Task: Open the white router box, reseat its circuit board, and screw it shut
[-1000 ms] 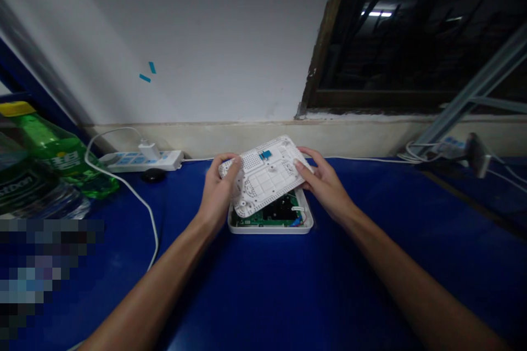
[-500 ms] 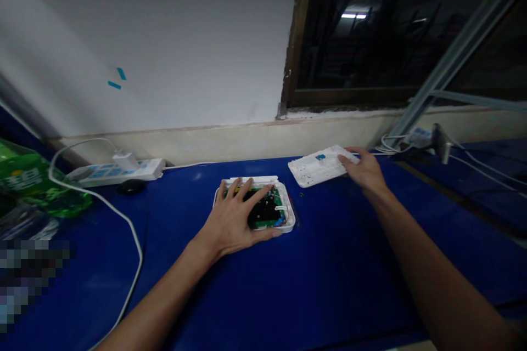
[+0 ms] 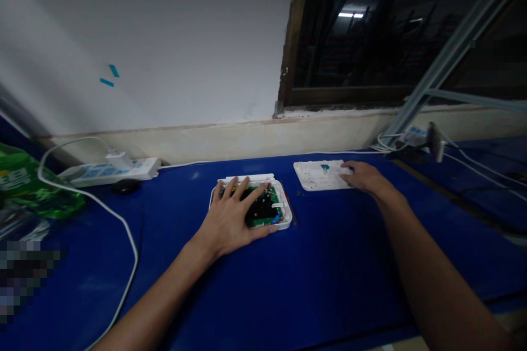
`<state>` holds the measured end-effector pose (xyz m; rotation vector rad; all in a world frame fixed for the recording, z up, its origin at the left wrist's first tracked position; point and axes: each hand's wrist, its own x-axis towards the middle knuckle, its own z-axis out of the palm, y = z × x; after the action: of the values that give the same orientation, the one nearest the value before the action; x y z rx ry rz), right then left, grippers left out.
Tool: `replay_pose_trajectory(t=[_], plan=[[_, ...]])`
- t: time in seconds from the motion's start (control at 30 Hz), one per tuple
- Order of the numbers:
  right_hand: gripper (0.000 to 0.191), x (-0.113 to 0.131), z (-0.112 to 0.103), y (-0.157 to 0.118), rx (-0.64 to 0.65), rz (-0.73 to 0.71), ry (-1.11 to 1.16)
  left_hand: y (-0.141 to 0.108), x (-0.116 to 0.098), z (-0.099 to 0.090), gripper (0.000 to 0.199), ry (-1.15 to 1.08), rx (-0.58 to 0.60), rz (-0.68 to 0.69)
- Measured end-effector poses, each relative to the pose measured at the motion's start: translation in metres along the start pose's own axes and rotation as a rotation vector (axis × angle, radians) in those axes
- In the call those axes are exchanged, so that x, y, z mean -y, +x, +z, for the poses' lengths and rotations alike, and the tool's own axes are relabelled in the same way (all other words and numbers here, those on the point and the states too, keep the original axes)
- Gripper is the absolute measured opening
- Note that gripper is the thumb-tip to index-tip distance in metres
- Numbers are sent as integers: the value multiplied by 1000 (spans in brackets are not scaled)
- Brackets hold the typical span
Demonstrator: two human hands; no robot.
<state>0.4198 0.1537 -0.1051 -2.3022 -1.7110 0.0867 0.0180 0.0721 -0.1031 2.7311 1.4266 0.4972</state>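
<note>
Two bare arms reach forward from the bottom of the view. The left hand (image 3: 230, 216) lies palm down, its fingers (image 3: 242, 188) spread wide and pointing ahead. Well off to the right, the right hand (image 3: 366, 178) also faces palm down, fingers together and gently curled.

The head-worn camera looks forward and down (quite close) at the left hand (image 3: 229, 220) and right hand (image 3: 366, 178).

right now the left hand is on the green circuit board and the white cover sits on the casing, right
No: the head view shows the white cover lying apart from the white casing, to its right on the blue table, touched by the right hand.
</note>
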Motion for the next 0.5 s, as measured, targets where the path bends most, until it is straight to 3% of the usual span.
replay_pose_trajectory(t=[0.23,0.5], plan=[[38,-10,-12,-2,97,-92,2,0,0,1,93,-21,-20,12],[32,-3,-8,-5,29,-133,38,0,1,3,93,-8,-21,10]])
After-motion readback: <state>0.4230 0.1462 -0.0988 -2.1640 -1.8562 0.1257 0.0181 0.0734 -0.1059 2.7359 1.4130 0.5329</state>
